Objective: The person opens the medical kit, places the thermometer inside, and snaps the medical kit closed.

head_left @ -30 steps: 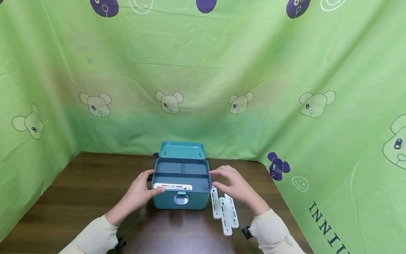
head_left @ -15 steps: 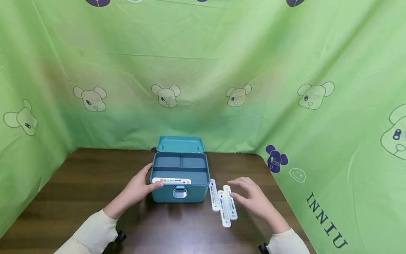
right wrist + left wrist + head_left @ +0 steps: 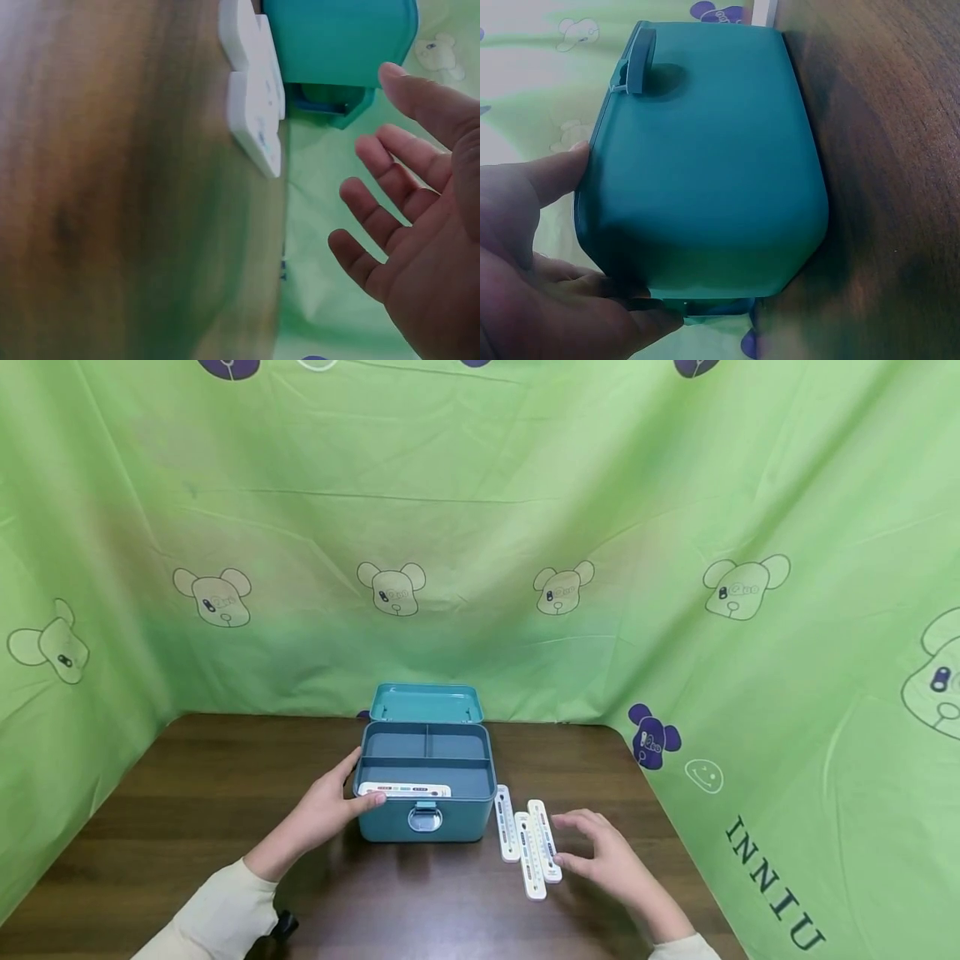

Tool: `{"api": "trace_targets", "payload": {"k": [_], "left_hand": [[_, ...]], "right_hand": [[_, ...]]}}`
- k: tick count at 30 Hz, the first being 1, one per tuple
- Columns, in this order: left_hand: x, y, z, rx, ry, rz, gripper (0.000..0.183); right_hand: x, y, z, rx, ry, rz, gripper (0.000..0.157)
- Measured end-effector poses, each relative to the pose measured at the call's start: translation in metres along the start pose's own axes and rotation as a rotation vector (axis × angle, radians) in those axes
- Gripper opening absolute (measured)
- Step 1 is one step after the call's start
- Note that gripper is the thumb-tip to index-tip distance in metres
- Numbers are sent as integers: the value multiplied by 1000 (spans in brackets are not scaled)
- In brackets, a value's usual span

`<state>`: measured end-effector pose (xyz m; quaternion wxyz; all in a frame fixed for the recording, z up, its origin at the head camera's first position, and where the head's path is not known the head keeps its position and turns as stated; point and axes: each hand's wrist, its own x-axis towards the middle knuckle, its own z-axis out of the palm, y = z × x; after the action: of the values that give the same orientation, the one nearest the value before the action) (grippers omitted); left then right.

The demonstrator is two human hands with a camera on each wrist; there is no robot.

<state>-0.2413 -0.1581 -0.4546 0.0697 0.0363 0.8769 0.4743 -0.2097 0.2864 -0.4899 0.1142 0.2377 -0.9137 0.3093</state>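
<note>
"INNIU" was printed on the green cloth (image 3: 832, 852); the markings on three white strips (image 3: 530, 857), laid on the table (image 3: 247, 777) beside the teal box (image 3: 461, 822), were too small to be read. A fourth strip (image 3: 405, 790) was contained in its front compartment. The box was gripped between the left hand's (image 3: 326, 807) thumb and fingers; the right hand's (image 3: 609, 857) fingers were loosely parted just beside the strips.

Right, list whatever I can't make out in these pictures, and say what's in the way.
Print on the loose strips, head view: too small to read.
Lower edge of the inside strip, head view: hidden by the front wall of the box.
Inside of the box, left wrist view: hidden by its outer walls.
Right hand, right wrist view: cut off by the right edge.
Right sleeve, head view: cut off by the bottom edge.
</note>
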Motion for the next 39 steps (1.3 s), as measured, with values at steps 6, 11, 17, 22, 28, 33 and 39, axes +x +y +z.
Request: {"api": "trace_targets", "payload": {"k": [6, 11, 17, 22, 28, 33, 39], "left_hand": [[0, 1, -2, 11, -12, 9, 109], [1, -1, -2, 15, -22, 24, 108], [1, 1, -3, 15, -24, 29, 107], [1, 1, -2, 23, -23, 16, 107], [0, 0, 0, 20, -17, 10, 108], [-2, 0, -1, 24, -16, 16, 107], [-3, 2, -1, 27, -22, 25, 106]], "right_hand": [[-6, 8, 8, 15, -58, 86, 56], [-13, 10, 13, 9, -87, 118, 61], [-16, 10, 16, 1, -118, 123, 68], [-19, 10, 16, -56, -161, 160, 78], [-22, 11, 18, -125, -177, 165, 81], [-21, 10, 24, -147, -168, 238, 82], [-18, 8, 28, -182, -139, 322, 76]]}}
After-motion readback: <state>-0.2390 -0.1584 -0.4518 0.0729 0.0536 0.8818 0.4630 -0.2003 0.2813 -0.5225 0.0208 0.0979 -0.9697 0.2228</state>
